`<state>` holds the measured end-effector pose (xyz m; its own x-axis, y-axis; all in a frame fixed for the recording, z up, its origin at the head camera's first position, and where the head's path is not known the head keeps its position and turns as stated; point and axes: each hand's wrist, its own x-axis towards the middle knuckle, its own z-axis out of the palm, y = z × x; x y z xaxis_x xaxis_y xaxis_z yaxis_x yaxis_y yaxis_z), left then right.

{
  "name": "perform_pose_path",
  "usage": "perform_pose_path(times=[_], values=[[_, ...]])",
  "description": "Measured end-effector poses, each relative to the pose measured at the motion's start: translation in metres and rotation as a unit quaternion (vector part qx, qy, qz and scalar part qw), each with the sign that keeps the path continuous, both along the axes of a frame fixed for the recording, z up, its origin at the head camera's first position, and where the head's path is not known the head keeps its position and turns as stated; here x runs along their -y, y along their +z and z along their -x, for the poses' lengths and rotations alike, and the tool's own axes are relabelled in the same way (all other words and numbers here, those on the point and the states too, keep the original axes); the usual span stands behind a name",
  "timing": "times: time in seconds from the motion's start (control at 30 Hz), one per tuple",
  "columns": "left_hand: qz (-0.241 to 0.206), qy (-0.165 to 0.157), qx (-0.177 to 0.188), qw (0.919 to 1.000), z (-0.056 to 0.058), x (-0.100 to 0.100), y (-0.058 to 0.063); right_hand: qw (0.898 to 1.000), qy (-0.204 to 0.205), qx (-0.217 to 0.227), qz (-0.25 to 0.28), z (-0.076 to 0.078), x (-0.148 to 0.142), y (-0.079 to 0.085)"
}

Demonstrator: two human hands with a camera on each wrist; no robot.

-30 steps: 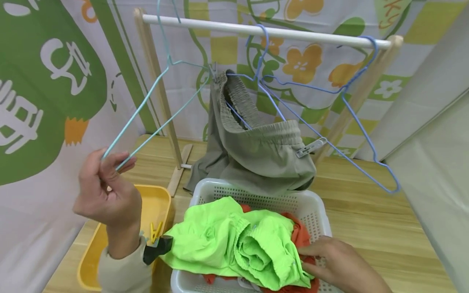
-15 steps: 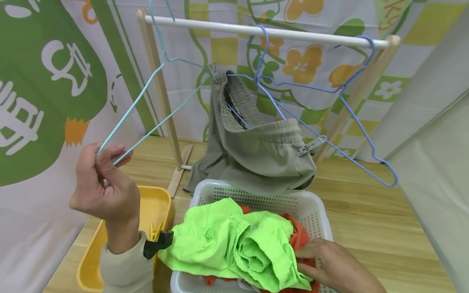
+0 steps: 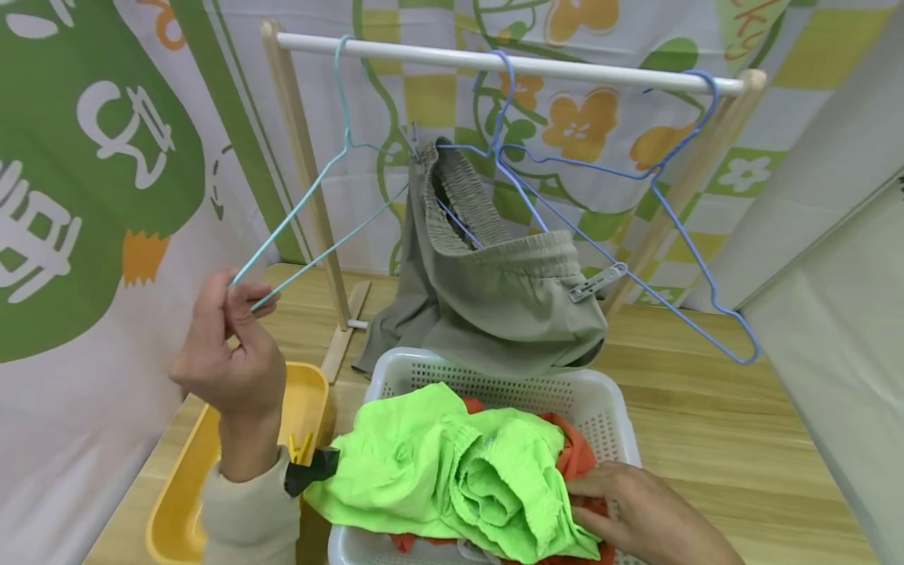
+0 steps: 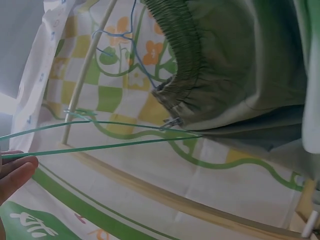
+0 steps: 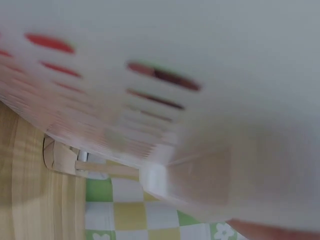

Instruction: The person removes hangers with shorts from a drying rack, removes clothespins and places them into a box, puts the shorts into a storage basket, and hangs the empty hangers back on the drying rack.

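My left hand [image 3: 236, 345] pinches the outer corner of a light teal wire hanger [image 3: 293, 212], whose hook loops over the white rail [image 3: 424, 52]. In the left wrist view its fingertips [image 4: 25, 167] lie along the hanger's lower wire. Grey elastic-waist pants [image 3: 508, 298] hang from a blue hanger [image 3: 521, 188], with a grey clothespin [image 3: 599, 282] at the waistband. My right hand [image 3: 628, 502] rests at the right side of the white basket [image 3: 625, 416], fingers extended beside bright green shorts [image 3: 424, 463] and orange-red cloth [image 3: 577, 451]. The basket's slotted wall [image 5: 225, 100] fills most of the right wrist view.
Another blue hanger [image 3: 695, 235] hangs bare at the rail's right end. Wooden posts [image 3: 304, 157] carry the rail. At lower left stands a yellow tray [image 3: 180, 486], with a yellow clothespin [image 3: 301, 449] beside my left sleeve. Printed curtains [image 3: 106, 235] enclose the wooden floor.
My left hand has moved right and the teal hanger has come down, its hook now over the rail instead of rising above it. My right hand has barely shifted left.
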<state>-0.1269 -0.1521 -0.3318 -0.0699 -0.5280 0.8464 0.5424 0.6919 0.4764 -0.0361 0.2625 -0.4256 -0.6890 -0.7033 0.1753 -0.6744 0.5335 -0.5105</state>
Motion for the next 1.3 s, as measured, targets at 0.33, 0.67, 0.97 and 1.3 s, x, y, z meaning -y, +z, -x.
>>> perform_pose_path(times=[0.33,0.67,0.97,1.3], values=[[0.052,-0.026,0.034,0.9977,-0.006,0.003,-0.023,1.000,-0.013,0.017,-0.009,-0.001,-0.004,-0.001],[0.088,-0.072,0.104,0.9880,-0.018,0.010,-0.044,0.996,-0.019,0.086,0.030,0.000,-0.001,0.006],[0.196,-0.098,0.217,0.9512,-0.034,0.014,-0.051,0.992,-0.038,0.118,0.017,0.000,-0.002,0.010],[0.258,-0.213,0.311,0.8897,-0.051,0.016,-0.060,0.994,-0.046,0.101,0.017,-0.002,-0.003,0.010]])
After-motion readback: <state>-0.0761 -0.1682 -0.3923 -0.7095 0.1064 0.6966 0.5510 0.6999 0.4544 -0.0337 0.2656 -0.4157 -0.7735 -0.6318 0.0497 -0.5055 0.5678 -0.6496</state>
